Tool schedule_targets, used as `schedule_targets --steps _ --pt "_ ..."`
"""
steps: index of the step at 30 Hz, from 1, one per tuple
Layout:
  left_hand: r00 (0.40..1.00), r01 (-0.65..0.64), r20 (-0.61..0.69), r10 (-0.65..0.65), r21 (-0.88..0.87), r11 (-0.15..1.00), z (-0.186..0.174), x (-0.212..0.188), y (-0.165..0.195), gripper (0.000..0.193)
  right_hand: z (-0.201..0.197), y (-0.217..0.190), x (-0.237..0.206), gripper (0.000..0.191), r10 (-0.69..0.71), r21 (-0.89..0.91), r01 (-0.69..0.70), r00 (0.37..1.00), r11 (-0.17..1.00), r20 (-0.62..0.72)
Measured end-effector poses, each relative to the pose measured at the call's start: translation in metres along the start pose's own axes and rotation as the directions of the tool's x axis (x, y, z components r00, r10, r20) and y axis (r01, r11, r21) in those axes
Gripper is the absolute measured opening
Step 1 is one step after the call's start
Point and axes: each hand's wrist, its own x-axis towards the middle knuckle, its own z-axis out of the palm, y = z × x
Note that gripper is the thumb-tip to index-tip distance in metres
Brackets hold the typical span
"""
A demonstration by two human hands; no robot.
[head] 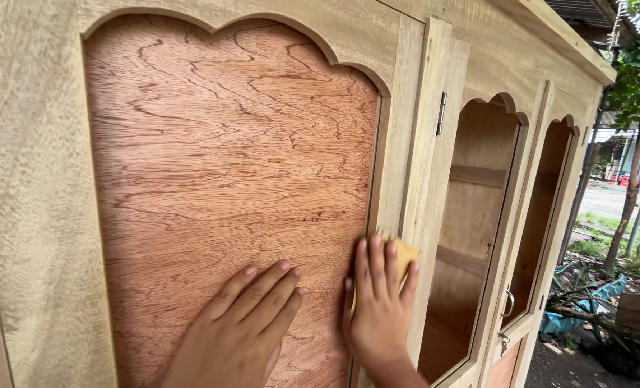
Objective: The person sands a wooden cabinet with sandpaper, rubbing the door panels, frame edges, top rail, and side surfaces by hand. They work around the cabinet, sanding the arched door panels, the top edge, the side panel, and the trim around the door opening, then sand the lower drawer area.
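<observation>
Two hands on an unfinished cabinet door

Left hand (237, 330) lies open and flat on the reddish plywood panel (226, 179). Right hand (381, 302) presses yellow sandpaper (406, 253) under flat fingers against the pale door frame's (392, 179) right edge. Beside it, glassless arched doors (478, 230) stand open-framed.
</observation>
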Motion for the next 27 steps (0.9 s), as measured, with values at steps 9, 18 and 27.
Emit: schedule_targets --steps 9,18,27 --pt "0.998 0.062 -0.018 -0.063 -0.023 0.998 -0.004 -0.005 0.004 0.036 -0.006 0.034 0.111 0.063 -0.130 -0.025 0.132 0.989 0.991 0.068" --pt "0.995 0.099 0.002 -0.099 -0.076 0.992 -0.009 -0.003 0.011 0.036 0.000 0.016 -0.056 0.073 -0.070 -0.239 0.135 0.962 0.962 0.263" --pt "0.997 0.077 -0.004 -0.078 -0.090 0.993 -0.013 -0.002 0.011 0.035 0.020 0.007 -0.132 0.083 0.069 -0.136 -0.020 0.928 0.991 0.367"
